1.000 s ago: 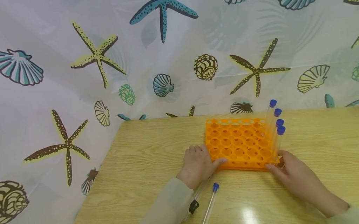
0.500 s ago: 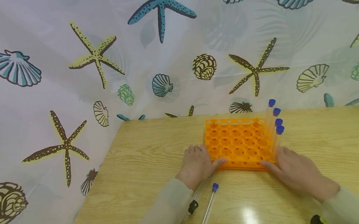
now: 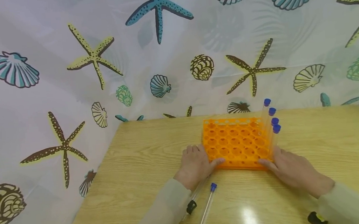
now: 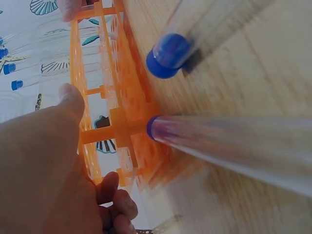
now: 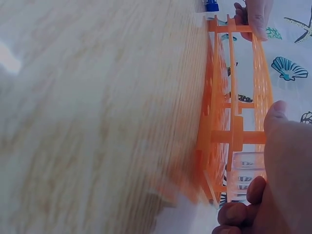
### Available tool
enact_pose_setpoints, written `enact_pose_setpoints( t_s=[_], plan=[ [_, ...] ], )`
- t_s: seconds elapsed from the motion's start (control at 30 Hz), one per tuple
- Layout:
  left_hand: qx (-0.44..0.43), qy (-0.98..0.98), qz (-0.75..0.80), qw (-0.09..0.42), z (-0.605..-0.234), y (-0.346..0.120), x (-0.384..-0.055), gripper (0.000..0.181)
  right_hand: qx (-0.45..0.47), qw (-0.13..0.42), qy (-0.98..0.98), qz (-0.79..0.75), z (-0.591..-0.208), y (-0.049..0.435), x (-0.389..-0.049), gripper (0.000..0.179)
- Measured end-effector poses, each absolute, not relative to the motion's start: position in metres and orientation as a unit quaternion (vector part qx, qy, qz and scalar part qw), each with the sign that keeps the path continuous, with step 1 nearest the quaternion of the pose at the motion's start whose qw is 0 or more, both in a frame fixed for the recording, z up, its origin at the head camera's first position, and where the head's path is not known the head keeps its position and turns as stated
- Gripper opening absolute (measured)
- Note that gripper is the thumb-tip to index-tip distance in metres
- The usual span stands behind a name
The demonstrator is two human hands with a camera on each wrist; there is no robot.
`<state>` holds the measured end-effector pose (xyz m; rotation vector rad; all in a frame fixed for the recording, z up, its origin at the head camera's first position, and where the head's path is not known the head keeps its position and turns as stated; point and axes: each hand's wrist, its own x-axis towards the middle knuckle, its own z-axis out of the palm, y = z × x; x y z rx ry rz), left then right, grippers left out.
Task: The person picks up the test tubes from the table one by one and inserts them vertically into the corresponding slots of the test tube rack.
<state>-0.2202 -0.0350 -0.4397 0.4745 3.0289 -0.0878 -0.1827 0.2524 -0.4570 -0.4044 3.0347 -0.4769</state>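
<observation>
An orange test tube rack (image 3: 234, 165) stands on the table, rows of round holes in its top. My left hand (image 3: 194, 165) grips its left end, thumb along the front top edge and fingers curled around the side. At the opposite end my right hand (image 3: 293, 168) holds it the same way; in the right wrist view its thumb (image 5: 278, 117) lies on the top edge. Several clear test tubes with blue caps (image 3: 277, 129) stand in a line along the rack's right end. Their lower parts show through the frame in the right wrist view.
A loose capped test tube (image 3: 206, 210) lies on the wooden table (image 3: 139, 164) in front of the rack. Another tube (image 4: 219, 141) lies beside it, partly under my left wrist. A patterned cloth (image 3: 175, 56) with shells and starfish hangs behind the table.
My right hand has shifted slightly left and inward, its thumb farther along the rack's front edge. The left hand keeps its place. The whole head view has drifted a little.
</observation>
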Motion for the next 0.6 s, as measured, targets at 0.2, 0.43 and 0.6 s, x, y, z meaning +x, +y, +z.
enact_pose_setpoints(
  t_s=[0.2,0.43,0.6],
  plan=[
    [0.164,0.985,0.019,0.049,-0.446,-0.038,-0.224,0.086,-0.126,0.037,0.978,-0.162,-0.457,0.252,-0.182,0.082],
    [0.176,0.978,0.08,0.083,-0.441,-0.047,-0.226,0.083,-0.134,0.033,0.975,-0.176,-0.457,0.251,-0.182,0.084],
    [0.171,0.975,0.102,0.097,-0.434,-0.059,-0.224,0.087,-0.141,0.015,0.975,-0.172,-0.457,0.253,-0.182,0.08]
  ],
)
